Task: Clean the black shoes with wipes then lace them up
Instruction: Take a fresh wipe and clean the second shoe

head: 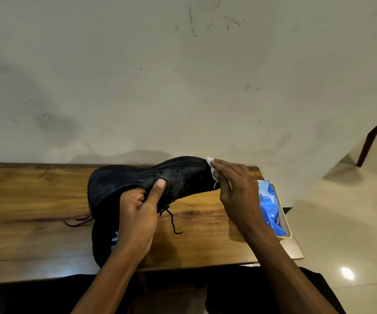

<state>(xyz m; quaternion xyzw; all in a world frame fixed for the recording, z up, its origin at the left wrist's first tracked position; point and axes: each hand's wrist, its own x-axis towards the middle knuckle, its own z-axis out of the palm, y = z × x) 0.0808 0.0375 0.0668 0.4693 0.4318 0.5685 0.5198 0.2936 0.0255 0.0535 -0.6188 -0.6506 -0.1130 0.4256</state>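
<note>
Cleaning stage underway. Left hand [140, 214] gripped black shoe [142, 177], held on its side above wooden table [24, 200], thumb on upper. Right hand [232, 186] pinched white wipe [212, 168] against shoe's right end. Second shoe [103, 241] lay beneath, near edge. Laces [171, 218] loose; lacing apparently not started. Wipes pack [271, 209] at right.

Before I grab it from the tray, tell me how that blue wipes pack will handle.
The blue wipes pack looks like a soft plastic pouch with crinkled folds, so it will probably flex and sag rather than stay stiff. Its glossy film may be a little slippery. It lies flat in the tray, so it is unlikely to roll or tip.
</note>
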